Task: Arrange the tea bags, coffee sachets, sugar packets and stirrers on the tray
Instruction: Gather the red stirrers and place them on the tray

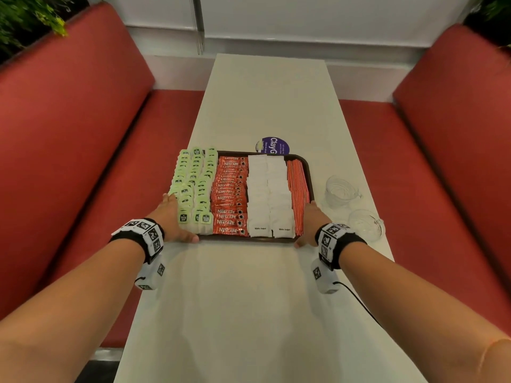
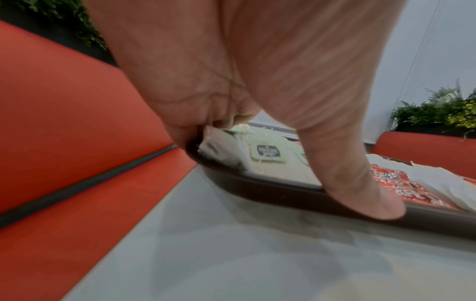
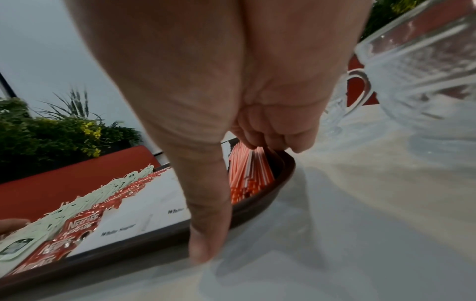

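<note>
A dark brown tray (image 1: 250, 239) lies on the white table (image 1: 262, 299), filled in columns: green-tagged tea bags (image 1: 193, 186) at the left, red coffee sachets (image 1: 229, 194), white sugar packets (image 1: 269, 194), and orange-striped stirrers (image 1: 298, 194) at the right. My left hand (image 1: 172, 219) grips the tray's near left corner, with fingers (image 2: 201, 122) curled over the side rim and the thumb (image 2: 360, 183) on the front rim (image 2: 283, 191). My right hand (image 1: 311, 225) grips the near right corner, fingers (image 3: 270, 134) curled over the rim beside the stirrers (image 3: 247, 173) and thumb (image 3: 208, 224) at the front edge.
Two clear glass cups (image 1: 338, 190) (image 1: 365, 223) stand just right of the tray, close to my right hand. A round purple sticker (image 1: 272, 146) lies behind the tray. Red benches (image 1: 83, 134) (image 1: 456, 134) flank the narrow table.
</note>
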